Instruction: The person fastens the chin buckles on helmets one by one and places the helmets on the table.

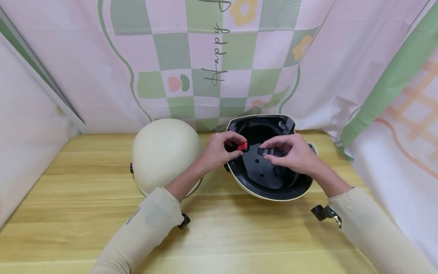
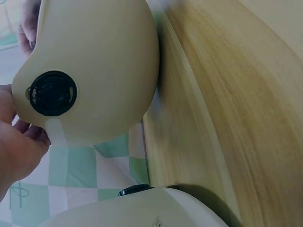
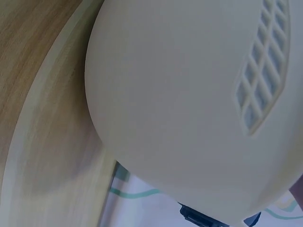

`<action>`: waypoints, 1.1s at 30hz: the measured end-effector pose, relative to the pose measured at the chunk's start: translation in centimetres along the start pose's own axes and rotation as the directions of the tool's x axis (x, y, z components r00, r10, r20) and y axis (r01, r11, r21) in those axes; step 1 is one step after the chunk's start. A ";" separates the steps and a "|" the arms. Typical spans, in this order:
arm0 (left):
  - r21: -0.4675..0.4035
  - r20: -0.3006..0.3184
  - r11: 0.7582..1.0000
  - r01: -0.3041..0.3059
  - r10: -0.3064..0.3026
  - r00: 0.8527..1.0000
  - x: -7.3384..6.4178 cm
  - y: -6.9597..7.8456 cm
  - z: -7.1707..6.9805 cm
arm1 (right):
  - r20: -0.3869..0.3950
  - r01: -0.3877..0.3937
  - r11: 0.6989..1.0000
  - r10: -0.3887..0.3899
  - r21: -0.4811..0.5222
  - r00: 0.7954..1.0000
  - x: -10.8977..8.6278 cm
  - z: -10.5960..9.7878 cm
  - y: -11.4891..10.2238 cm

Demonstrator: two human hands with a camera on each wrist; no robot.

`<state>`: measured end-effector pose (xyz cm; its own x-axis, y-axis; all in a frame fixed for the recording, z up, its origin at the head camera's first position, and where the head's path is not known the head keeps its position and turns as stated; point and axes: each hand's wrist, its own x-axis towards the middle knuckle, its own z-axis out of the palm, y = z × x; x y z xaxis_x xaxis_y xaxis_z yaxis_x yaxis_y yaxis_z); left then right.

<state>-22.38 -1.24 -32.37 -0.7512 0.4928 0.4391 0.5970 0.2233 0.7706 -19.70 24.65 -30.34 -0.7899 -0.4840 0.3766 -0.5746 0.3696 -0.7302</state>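
A cream helmet (image 1: 243, 185) lies upside down on the table, its black lining (image 1: 254, 167) facing up. Above its opening, my left hand (image 1: 219, 150) pinches a red buckle end (image 1: 242, 146) between thumb and fingers. Across a small gap, my right hand (image 1: 295, 154) pinches a black buckle end (image 1: 265, 152); the two ends are apart. A black round pivot (image 2: 53, 93) shows on the helmet's side in the left wrist view. In the right wrist view, the shell (image 3: 175, 94) with its latticed vent (image 3: 265, 71) fills most of the picture, and the right hand's fingers are hidden.
A second cream helmet (image 1: 167, 152) sits dome up to the left, close to my left forearm. Wooden tabletop (image 1: 222, 228) extends in front of both helmets. A checkered curtain (image 1: 219, 76) hangs right behind them, with more cloth at either side.
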 end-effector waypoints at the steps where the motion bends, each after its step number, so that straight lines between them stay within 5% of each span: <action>1: 0.001 0.001 1.000 -0.002 0.002 1.000 0.0 0.0 0.0 | -0.006 0.007 1.000 -0.007 -0.001 1.000 0.0 0.0 0.0; 20: 0.045 0.026 0.998 -0.033 0.032 0.999 0.0 0.0 -0.1 | -0.166 0.030 0.992 -0.051 -0.124 0.985 0.3 1.1 -0.5; 33: 0.047 0.023 0.997 -0.067 0.066 0.998 0.0 0.1 0.0 | -0.162 0.142 0.969 -0.176 -0.203 0.971 0.5 1.5 -0.5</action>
<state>-22.33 -1.19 -32.30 -0.7031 0.5261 0.4783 0.6589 0.2293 0.7164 -19.53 23.04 -30.63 -0.7003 -0.4068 0.5865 -0.7124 0.4505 -0.5381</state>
